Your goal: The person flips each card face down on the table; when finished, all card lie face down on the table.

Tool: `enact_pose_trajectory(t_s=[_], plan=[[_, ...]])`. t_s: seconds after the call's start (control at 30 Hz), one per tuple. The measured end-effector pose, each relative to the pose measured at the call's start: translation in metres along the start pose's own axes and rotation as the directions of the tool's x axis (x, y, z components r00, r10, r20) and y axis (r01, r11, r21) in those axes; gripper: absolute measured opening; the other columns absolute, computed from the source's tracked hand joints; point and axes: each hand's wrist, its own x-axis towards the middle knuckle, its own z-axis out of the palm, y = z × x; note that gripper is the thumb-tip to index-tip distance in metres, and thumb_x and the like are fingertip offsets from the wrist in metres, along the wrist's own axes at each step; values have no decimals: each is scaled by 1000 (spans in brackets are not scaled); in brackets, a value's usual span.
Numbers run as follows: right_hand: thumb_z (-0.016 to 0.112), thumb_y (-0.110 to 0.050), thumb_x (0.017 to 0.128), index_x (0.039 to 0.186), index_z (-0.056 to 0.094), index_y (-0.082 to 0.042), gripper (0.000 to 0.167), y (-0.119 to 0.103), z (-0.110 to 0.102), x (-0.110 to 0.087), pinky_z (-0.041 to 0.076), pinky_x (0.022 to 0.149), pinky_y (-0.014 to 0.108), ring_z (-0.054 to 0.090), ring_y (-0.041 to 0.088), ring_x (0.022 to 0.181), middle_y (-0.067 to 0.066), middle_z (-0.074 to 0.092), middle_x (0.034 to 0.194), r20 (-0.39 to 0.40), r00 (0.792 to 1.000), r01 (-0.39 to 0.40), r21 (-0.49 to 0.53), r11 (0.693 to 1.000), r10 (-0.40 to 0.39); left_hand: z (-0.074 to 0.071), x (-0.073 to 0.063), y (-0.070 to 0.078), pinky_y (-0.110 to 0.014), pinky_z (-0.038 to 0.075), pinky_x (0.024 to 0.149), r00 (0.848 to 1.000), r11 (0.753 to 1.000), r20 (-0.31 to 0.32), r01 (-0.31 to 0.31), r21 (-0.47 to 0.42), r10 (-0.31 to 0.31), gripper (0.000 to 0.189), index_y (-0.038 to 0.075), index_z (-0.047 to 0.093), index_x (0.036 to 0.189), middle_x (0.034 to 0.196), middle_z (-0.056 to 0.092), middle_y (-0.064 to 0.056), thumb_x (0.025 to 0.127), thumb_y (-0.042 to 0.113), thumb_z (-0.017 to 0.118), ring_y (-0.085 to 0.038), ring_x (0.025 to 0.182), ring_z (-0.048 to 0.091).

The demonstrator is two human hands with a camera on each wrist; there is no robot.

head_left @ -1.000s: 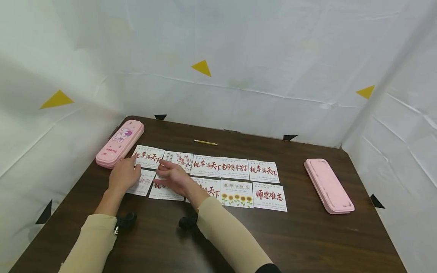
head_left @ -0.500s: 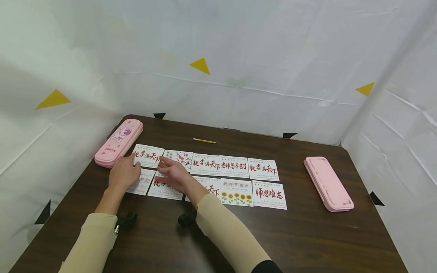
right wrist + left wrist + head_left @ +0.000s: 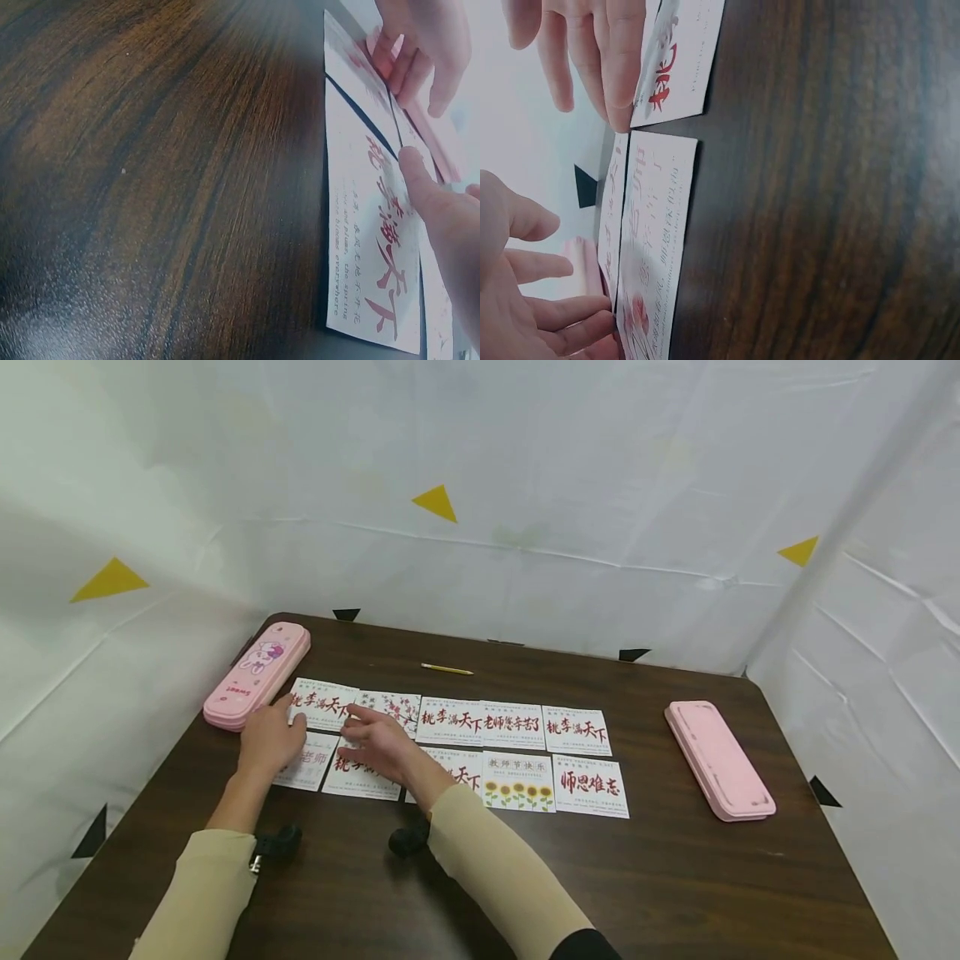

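Note:
White greeting cards with red Chinese lettering lie in two rows on the table. My left hand [image 3: 270, 739] is at the left end, its fingertips at the edge of the top-left card [image 3: 321, 695] and its palm beside the lower-left card [image 3: 315, 758]. My right hand [image 3: 384, 747] is over the second column, fingers extended toward the left. Beneath it are the blossom-patterned card [image 3: 393, 703] and a red-lettered card [image 3: 371, 247]. In the left wrist view, the fingers of both hands reach down by the cards, with nothing gripped.
A pink pencil case [image 3: 258, 672] with a cartoon print lies just left of the cards, close to my left hand. Behind the rows is a yellow pencil [image 3: 447, 669]. Another pink case [image 3: 718, 760] lies at the right. More cards, including a sunflower card [image 3: 519, 781], continue rightward.
The head view shifts very slightly. Both hands stay in nearly the same places at the left cards, and the cards keep their layout.

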Motion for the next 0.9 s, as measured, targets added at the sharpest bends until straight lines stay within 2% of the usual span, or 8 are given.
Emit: enact_pose_trajectory(t_s=[0.2, 0.33, 0.47, 0.6, 0.67, 0.77, 0.83, 0.9], plan=[[46, 5, 98, 152, 33, -1, 55, -2, 1, -1, 39, 106, 51, 22, 33, 145, 24, 22, 157, -17, 1000, -8, -14, 1000, 8, 0, 2, -2, -64, 27, 105, 999, 996, -22, 30, -80, -32, 52, -16, 40, 139, 138, 43, -37, 98, 16, 46, -57, 126, 36], [50, 5, 97, 150, 36, 0, 55, -4, 1, -2, 42, 103, 49, 25, 34, 143, 23, 28, 155, -42, 999, -6, -24, 1000, 5, 0, 1, -3, -63, 26, 105, 998, 993, -54, 32, -117, -39, 51, -13, 42, 139, 137, 45, -36, 97, 15, 48, -58, 126, 37], [51, 4, 97, 149, 38, 0, 53, -7, -1, -4, 44, 102, 48, 33, 33, 140, 19, 35, 152, -50, 999, 17, -68, 998, -20, -2, -2, -2, -62, 30, 100, 992, 987, -116, 36, -157, -54, 48, -11, 48, 136, 128, 54, -36, 96, 14, 50, -56, 117, 44], [48, 7, 97, 146, 43, 0, 50, -8, -1, -6, 49, 96, 44, 45, 31, 133, 16, 45, 146, -71, 993, 78, -150, 986, -89, -6, -6, -1, -59, 34, 89, 981, 975, -171, 55, -215, -93, 46, -7, 52, 136, 113, 59, -31, 95, 15, 50, -47, 103, 49], [49, 11, 94, 142, 49, 0, 49, -8, -1, -6, 53, 89, 38, 54, 28, 124, 14, 54, 138, -118, 983, 115, -208, 971, -141, -7, -8, 0, -58, 35, 88, 977, 967, -181, 67, -247, -114, 46, -4, 53, 137, 109, 58, -27, 95, 15, 49, -43, 101, 50], [54, 14, 89, 132, 61, -2, 47, -7, 0, -6, 56, 78, 31, 64, 22, 106, 11, 66, 119, -211, 951, 159, -291, 943, -225, -10, -11, 3, -53, 36, 88, 974, 950, -171, 89, -299, -146, 46, 0, 53, 139, 110, 59, -21, 96, 16, 50, -34, 94, 59], [61, 13, 86, 125, 67, -3, 42, -6, -1, -6, 56, 75, 28, 67, 18, 96, 8, 70, 106, -263, 925, 183, -323, 928, -274, -11, -13, 7, -45, 43, 82, 971, 935, -172, 101, -340, -167, 44, 3, 56, 138, 108, 61, -18, 97, 17, 50, -26, 80, 65], [67, 11, 84, 118, 71, -4, 38, -7, -1, -7, 56, 76, 27, 67, 15, 91, 5, 71, 98, -295, 902, 207, -347, 915, -316, -13, -16, 11, -34, 46, 69, 965, 918, -185, 104, -382, -186, 41, 5, 59, 136, 103, 62, -16, 98, 19, 51, -16, 62, 64]])
